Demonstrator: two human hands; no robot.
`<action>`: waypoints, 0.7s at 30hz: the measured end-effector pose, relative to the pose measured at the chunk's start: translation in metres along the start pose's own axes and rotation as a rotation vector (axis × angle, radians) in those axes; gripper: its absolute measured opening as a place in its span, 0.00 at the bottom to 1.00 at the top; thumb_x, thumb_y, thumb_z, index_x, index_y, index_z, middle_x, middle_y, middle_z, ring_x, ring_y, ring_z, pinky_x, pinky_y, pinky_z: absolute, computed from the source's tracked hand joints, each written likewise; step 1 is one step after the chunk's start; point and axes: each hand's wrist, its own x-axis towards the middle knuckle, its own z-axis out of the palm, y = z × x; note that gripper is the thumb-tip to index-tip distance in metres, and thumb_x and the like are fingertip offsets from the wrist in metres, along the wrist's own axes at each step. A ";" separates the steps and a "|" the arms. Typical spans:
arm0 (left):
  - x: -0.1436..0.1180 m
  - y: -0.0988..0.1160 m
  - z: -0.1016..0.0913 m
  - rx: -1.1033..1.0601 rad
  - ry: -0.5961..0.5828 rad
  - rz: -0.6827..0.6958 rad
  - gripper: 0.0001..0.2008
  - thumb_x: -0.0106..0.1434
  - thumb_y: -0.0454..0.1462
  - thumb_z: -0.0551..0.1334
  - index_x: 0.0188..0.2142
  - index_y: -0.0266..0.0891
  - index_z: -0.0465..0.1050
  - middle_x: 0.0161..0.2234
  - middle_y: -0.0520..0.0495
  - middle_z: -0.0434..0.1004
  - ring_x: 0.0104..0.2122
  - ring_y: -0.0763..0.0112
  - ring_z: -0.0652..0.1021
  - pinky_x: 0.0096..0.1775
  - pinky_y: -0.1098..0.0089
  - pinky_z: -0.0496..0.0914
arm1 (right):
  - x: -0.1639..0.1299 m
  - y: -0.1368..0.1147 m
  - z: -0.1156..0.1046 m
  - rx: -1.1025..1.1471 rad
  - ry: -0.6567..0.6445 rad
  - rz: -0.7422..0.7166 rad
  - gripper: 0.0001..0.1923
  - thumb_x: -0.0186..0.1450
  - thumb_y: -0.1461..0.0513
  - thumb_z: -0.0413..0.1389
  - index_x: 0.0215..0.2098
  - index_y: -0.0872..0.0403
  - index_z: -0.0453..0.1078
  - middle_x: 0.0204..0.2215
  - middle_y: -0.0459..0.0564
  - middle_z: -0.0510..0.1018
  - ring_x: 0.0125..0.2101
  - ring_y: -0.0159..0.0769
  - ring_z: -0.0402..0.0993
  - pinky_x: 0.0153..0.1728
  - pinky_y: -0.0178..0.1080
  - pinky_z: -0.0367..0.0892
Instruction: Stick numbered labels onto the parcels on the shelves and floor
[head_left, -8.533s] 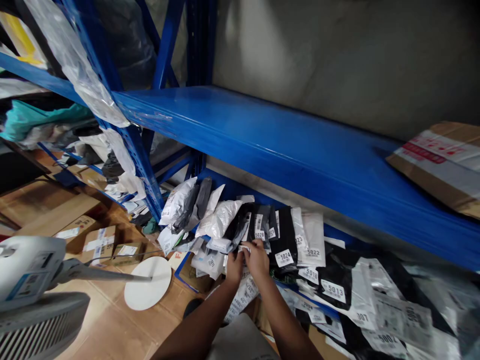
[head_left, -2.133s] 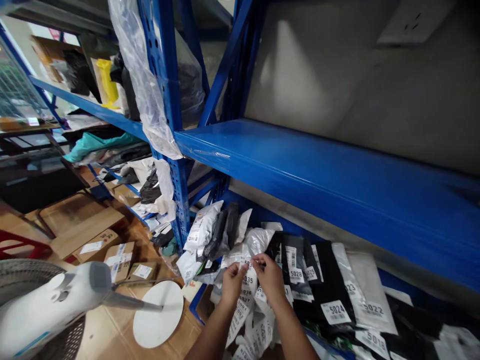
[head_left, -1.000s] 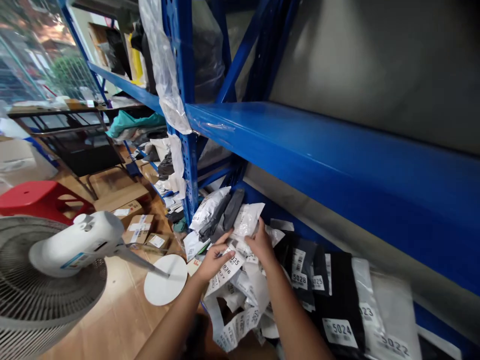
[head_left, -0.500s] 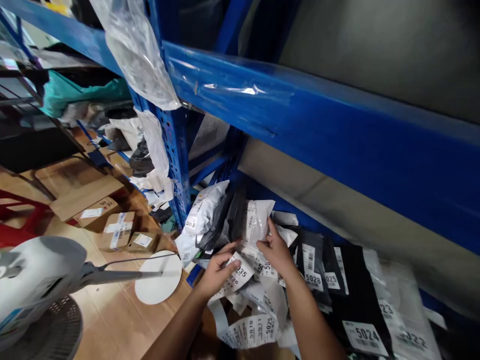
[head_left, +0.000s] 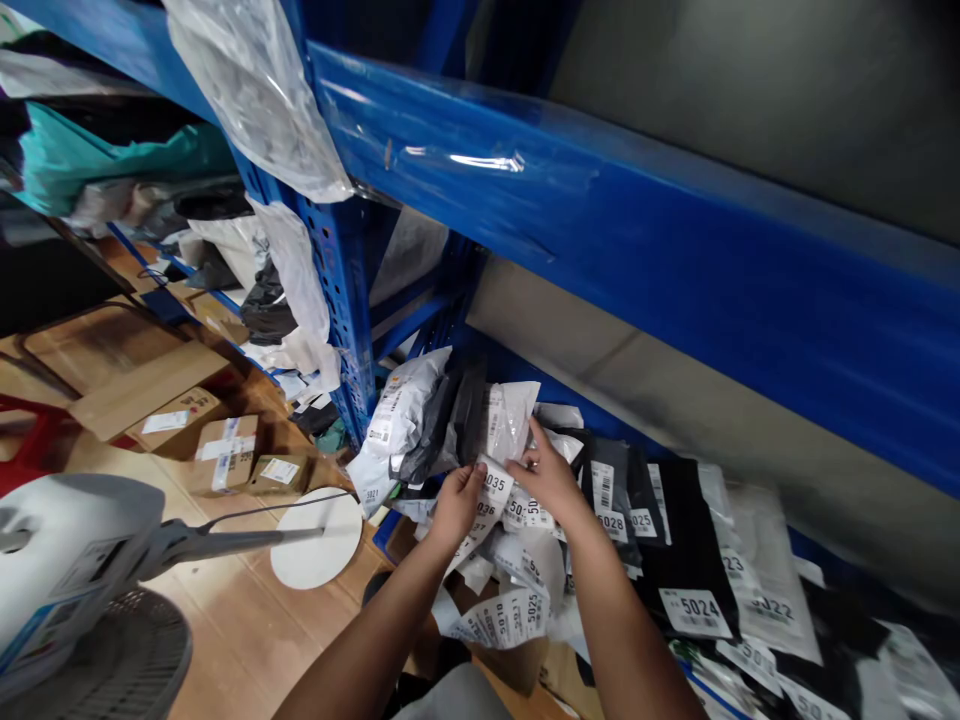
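Note:
My left hand pinches a white numbered label strip reading 035 at the front of a low blue shelf. Beside it, my right hand presses its fingers against a clear-white poly bag standing among upright parcels. Several more label strips hang below both hands. Black and white poly bags with labels such as 5028, 5025 and 5024 lie in a row to the right.
A thick blue shelf beam juts out overhead. A blue upright draped in plastic stands to the left. A white fan with a round base and small cardboard boxes sit on the wooden floor.
Over several seconds my hands have worked leftward along the row of bags, from the 5028 bag to the upright white bags. In the last half second the left hand pulled the 035 strip upward.

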 end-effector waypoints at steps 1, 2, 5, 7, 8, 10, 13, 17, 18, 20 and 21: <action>0.000 0.001 0.000 -0.017 -0.003 -0.015 0.25 0.46 0.58 0.61 0.18 0.36 0.66 0.16 0.54 0.64 0.19 0.76 0.63 0.23 0.74 0.58 | -0.001 -0.001 0.000 -0.060 0.053 -0.012 0.43 0.52 0.58 0.58 0.61 0.59 0.46 0.17 0.37 0.67 0.21 0.35 0.67 0.28 0.37 0.63; 0.000 0.002 0.000 -0.033 -0.002 -0.030 0.25 0.45 0.58 0.61 0.18 0.36 0.65 0.16 0.54 0.64 0.18 0.77 0.63 0.23 0.74 0.58 | -0.002 -0.002 0.000 -0.118 0.113 -0.026 0.43 0.51 0.57 0.59 0.60 0.59 0.48 0.18 0.38 0.67 0.21 0.36 0.67 0.27 0.37 0.63; -0.003 0.006 0.000 -0.080 0.007 -0.077 0.26 0.42 0.58 0.63 0.17 0.36 0.65 0.15 0.55 0.63 0.16 0.78 0.62 0.22 0.74 0.58 | -0.004 -0.002 0.000 -0.215 0.224 -0.130 0.31 0.49 0.57 0.61 0.49 0.57 0.61 0.24 0.43 0.68 0.26 0.38 0.69 0.29 0.39 0.65; -0.005 0.009 0.000 -0.105 0.014 -0.097 0.26 0.40 0.57 0.64 0.17 0.36 0.66 0.14 0.55 0.63 0.15 0.79 0.61 0.21 0.75 0.57 | -0.003 -0.001 0.000 -0.208 0.181 -0.254 0.16 0.53 0.60 0.59 0.39 0.54 0.67 0.29 0.48 0.71 0.30 0.38 0.70 0.33 0.39 0.66; -0.006 0.011 0.000 -0.115 0.018 -0.101 0.25 0.40 0.57 0.65 0.16 0.36 0.66 0.14 0.55 0.63 0.15 0.80 0.61 0.20 0.75 0.56 | -0.003 0.000 0.000 -0.186 0.138 -0.309 0.11 0.54 0.61 0.58 0.36 0.53 0.69 0.31 0.49 0.72 0.32 0.38 0.71 0.35 0.39 0.67; -0.006 0.013 0.001 -0.132 0.029 -0.100 0.25 0.39 0.56 0.66 0.15 0.35 0.65 0.13 0.55 0.62 0.15 0.80 0.60 0.20 0.75 0.56 | -0.002 0.001 -0.001 -0.115 0.047 -0.358 0.06 0.58 0.62 0.54 0.34 0.52 0.71 0.34 0.50 0.74 0.35 0.38 0.72 0.37 0.39 0.67; -0.005 0.011 0.004 -0.161 0.042 -0.100 0.24 0.39 0.55 0.66 0.15 0.35 0.68 0.13 0.54 0.64 0.16 0.79 0.63 0.21 0.75 0.59 | -0.001 0.002 -0.004 -0.031 -0.029 -0.333 0.09 0.63 0.61 0.49 0.34 0.51 0.72 0.34 0.50 0.77 0.37 0.38 0.73 0.39 0.39 0.67; 0.002 0.001 0.013 -0.178 0.114 -0.091 0.25 0.40 0.57 0.65 0.17 0.36 0.70 0.14 0.54 0.65 0.16 0.77 0.64 0.22 0.74 0.59 | 0.001 0.002 -0.005 0.020 -0.076 -0.260 0.11 0.62 0.55 0.51 0.34 0.52 0.72 0.32 0.49 0.79 0.33 0.37 0.75 0.34 0.37 0.68; 0.005 -0.002 0.015 -0.172 0.149 -0.087 0.25 0.39 0.57 0.65 0.16 0.36 0.69 0.13 0.54 0.64 0.16 0.78 0.63 0.21 0.74 0.58 | 0.002 0.002 -0.003 0.031 -0.077 -0.230 0.11 0.59 0.54 0.54 0.32 0.52 0.72 0.31 0.49 0.79 0.32 0.37 0.75 0.32 0.36 0.68; 0.009 -0.006 0.018 -0.151 0.224 -0.083 0.25 0.39 0.56 0.66 0.13 0.36 0.65 0.11 0.56 0.59 0.14 0.80 0.59 0.20 0.75 0.53 | 0.004 0.005 0.001 0.042 -0.056 -0.180 0.12 0.54 0.54 0.58 0.31 0.54 0.73 0.30 0.49 0.79 0.30 0.38 0.74 0.30 0.36 0.68; 0.010 -0.008 0.019 -0.141 0.255 -0.084 0.26 0.39 0.56 0.66 0.11 0.37 0.62 0.10 0.57 0.56 0.13 0.81 0.57 0.19 0.75 0.51 | 0.005 0.006 0.003 0.042 -0.042 -0.168 0.12 0.54 0.54 0.59 0.32 0.54 0.73 0.29 0.50 0.79 0.30 0.37 0.74 0.30 0.36 0.68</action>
